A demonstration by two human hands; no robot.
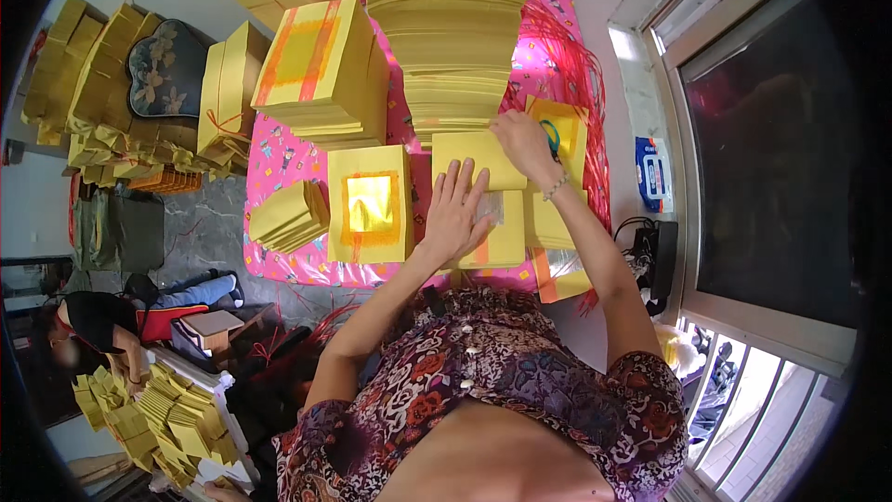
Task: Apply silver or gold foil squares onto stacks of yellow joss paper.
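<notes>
A sheet of yellow paper [474, 151] lies folded over on a low pile right in front of me, with a silver patch showing beneath its near edge. My left hand [455, 214] rests flat across the near part of this paper, fingers spread. At the far right corner of the fold, my right hand [522, 142] has its fingers drawn together on the paper's edge; the fingertips are partly hidden. Just beyond that hand, scissors with teal handles [550, 137] lie on yellow sheets with gold foil [567, 121]. To the left is a yellow pile topped with a gold foil square [372, 205].
A tall stack of yellow paper [451, 47] rises at the back of the pink-covered table [279, 158]. Bundled yellow blocks [311, 61] stand left of it. Red strings [581, 65] hang along the right. A co-worker [102, 325] sits lower left beside folded yellow papers [181, 409].
</notes>
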